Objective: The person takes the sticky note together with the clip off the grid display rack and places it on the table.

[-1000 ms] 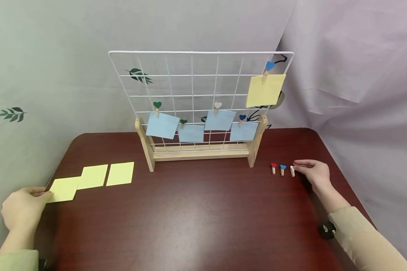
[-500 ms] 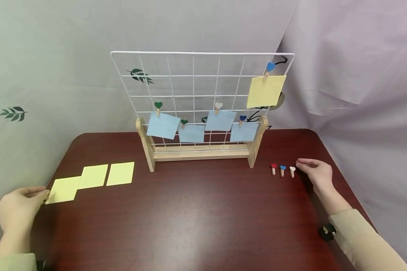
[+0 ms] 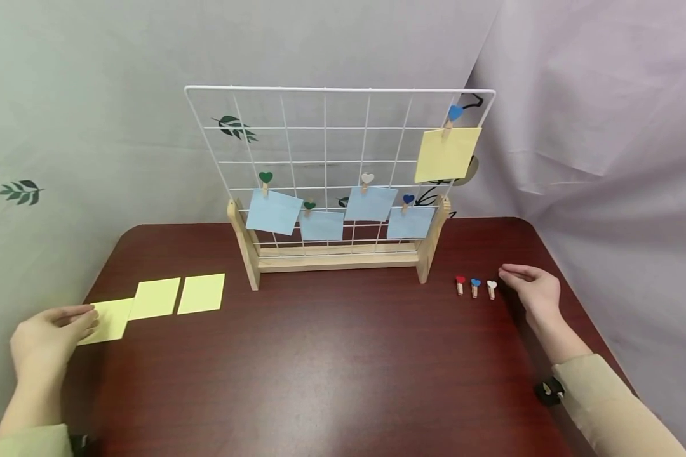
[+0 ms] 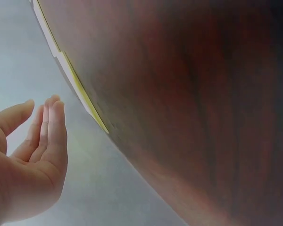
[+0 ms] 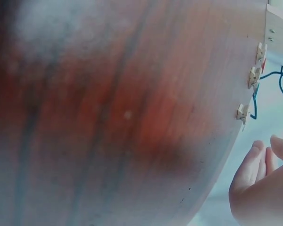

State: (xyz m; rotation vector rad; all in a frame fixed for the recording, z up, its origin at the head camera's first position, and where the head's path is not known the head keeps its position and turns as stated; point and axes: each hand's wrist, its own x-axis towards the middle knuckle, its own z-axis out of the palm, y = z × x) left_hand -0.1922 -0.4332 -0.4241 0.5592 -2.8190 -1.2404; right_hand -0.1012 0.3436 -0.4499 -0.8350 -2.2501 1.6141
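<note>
Three yellow sticky notes lie in a slanting row on the left of the table. Over the outermost sticky note (image 3: 114, 317) hovers my left hand (image 3: 51, 336), thumb and fingers apart; in the left wrist view nothing is between them. The middle sticky note (image 3: 155, 298) and the inner sticky note (image 3: 201, 294) lie further in. On the right, a red heart clothespin (image 3: 460, 287), a blue heart clothespin (image 3: 475, 289) and a white heart clothespin (image 3: 491, 290) stand in a row. Just right of the white one is my right hand (image 3: 534, 293), fingers extended, holding nothing.
A white wire grid (image 3: 343, 89) leans in a wooden stand (image 3: 337, 261) at the back. Clothespins hold several blue notes (image 3: 274, 212) low on it and a yellow note (image 3: 447, 155) at its upper right. A curtain (image 3: 594, 127) hangs behind the table.
My left hand drew slightly left, then came back right over the outermost sticky note. My right hand shifted a little right, away from the white clothespin. Notes and clothespins stay in place.
</note>
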